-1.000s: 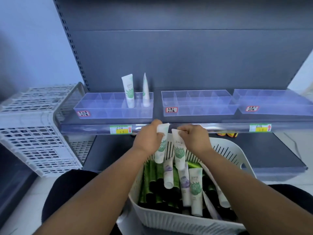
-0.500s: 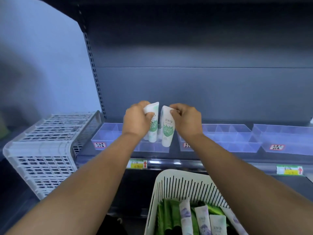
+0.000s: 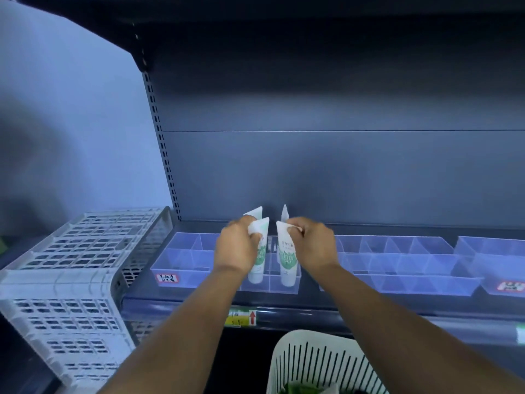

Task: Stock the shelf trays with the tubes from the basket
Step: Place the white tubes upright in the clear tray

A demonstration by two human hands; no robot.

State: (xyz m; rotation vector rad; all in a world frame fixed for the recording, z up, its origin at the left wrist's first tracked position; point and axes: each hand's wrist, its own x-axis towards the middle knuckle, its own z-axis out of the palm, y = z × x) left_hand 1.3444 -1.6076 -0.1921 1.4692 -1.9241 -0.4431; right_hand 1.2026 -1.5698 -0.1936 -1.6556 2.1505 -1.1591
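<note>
My left hand [image 3: 237,247] pinches the crimped top of a white tube with green print [image 3: 259,260]. Beside it my right hand [image 3: 311,245] pinches a second, matching tube [image 3: 287,258]. Both tubes stand upright, caps down, inside the front compartments of the clear left shelf tray [image 3: 181,268]. Behind my hands the tops of two other white tubes [image 3: 255,214] show in the tray's back row. The white slotted basket [image 3: 309,362] sits at the bottom edge, with a bit of green showing inside.
Two more clear divided trays [image 3: 403,268] stand to the right on the same shelf. A white lattice crate [image 3: 65,268] lies on its side at the left, against the shelf end. Price tags [image 3: 241,318] line the shelf's front rail.
Both hands lifted the two tubes out of the basket and carried them forward and down into the left tray's front compartments. The camera has tilted up, so the basket is mostly out of view.
</note>
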